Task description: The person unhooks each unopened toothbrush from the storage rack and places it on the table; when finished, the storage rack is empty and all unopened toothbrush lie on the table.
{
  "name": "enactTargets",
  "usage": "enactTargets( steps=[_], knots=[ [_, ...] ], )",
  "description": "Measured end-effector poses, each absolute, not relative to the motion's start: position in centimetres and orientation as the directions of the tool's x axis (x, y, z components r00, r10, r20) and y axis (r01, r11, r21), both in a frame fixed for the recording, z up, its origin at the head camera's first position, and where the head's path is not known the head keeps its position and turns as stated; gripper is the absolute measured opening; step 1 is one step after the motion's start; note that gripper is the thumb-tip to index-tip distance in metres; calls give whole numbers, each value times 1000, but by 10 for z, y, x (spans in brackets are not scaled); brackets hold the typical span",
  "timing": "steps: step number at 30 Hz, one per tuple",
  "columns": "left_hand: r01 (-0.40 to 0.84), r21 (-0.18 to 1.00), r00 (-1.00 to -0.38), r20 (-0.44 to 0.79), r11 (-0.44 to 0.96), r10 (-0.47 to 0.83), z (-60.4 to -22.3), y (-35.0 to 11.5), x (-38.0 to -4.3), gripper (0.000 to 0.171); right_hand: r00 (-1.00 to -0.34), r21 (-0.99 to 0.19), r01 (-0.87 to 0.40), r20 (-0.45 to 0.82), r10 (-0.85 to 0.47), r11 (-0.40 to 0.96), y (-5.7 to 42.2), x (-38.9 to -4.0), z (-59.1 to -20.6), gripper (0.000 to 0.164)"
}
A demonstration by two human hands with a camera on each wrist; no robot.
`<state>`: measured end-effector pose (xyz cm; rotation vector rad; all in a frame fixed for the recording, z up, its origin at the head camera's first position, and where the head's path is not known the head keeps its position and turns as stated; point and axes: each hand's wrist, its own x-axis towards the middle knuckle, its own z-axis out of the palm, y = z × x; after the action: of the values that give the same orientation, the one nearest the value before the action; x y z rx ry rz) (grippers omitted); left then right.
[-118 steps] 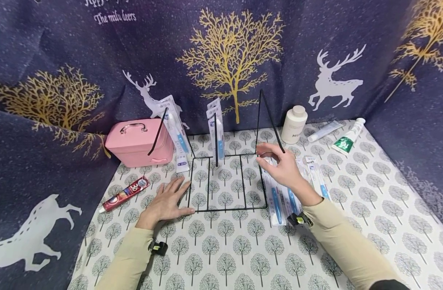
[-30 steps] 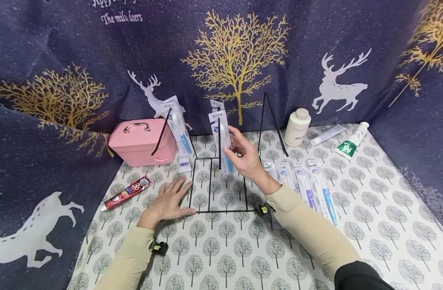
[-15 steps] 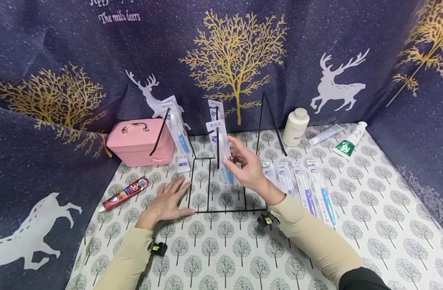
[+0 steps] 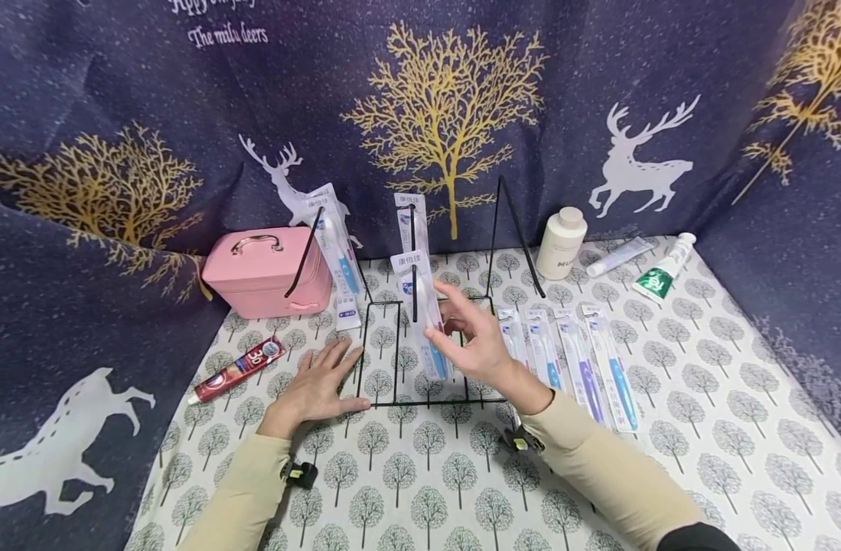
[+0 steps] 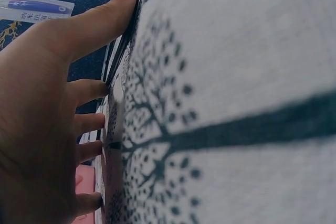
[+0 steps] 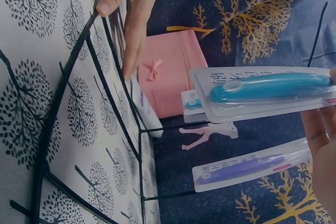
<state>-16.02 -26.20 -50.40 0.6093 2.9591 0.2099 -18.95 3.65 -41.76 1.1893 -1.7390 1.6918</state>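
Observation:
My right hand grips a packaged toothbrush with a blue handle between thumb and fingers. Its card overlaps the middle prong of a black wire rack in the head view. Behind it on that prong hang more packaged toothbrushes; the right wrist view shows a purple-handled toothbrush beside the held one. Palm down, my left hand rests at the rack's front left corner, thumb touching the wire, fingers spread. More packaged toothbrushes and a white tube hang at the left prong.
A pink case stands behind the rack's left side, a red toothpaste tube in front of it. Several packaged toothbrushes lie right of the rack. Behind them are a white bottle, a pale tube and a green-white tube.
My right hand, earlier empty at the rack's right side, took hold of the front toothbrush on the middle prong and has drawn it forward and down. My left hand has stayed put.

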Motion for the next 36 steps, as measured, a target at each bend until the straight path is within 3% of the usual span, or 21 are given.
enactTargets(
  steps=[12, 20, 36],
  knots=[
    [385, 155, -913, -83, 910, 400, -503, -262, -159, 99, -428, -478, -861, 865, -262, -173, 37, -171, -412, 66],
    [387, 154, -912, -81, 909, 402, -505, -264, -160, 98, -412, -476, -853, 865, -285, -213, 38, -150, -391, 64],
    [378, 148, -915, -93, 914, 394, -505, -262, -160, 99, -344, -439, -850, 881, -324, -292, 42, -150, -417, 68]
  ],
)
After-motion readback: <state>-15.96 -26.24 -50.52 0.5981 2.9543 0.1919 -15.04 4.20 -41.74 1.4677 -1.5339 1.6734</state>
